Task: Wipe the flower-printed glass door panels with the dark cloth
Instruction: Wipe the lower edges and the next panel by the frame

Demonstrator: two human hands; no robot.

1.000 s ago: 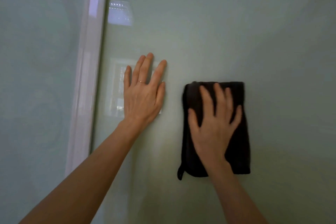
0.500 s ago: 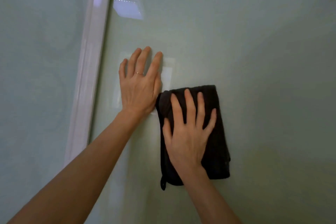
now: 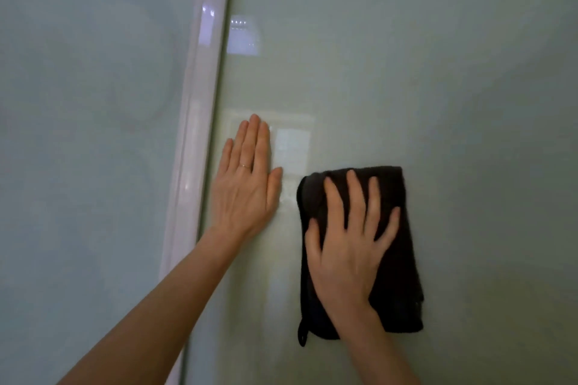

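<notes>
A pale green glass door panel fills the right of the view. My right hand presses the folded dark cloth flat against it with spread, straight fingers. My left hand lies flat on the same panel just left of the cloth, fingers together and straight, a ring on one finger. A small gap separates the two hands. No flower print shows in this part of the glass.
A glossy white vertical frame strip divides this panel from a second pale glass panel on the left. Window reflections shine on the glass above my left hand. A small loop hangs from the cloth's lower left corner.
My right hand slid the cloth left until it touched my left hand, then moved it a little right again. My left hand's fingers closed together. The view shifted right.
</notes>
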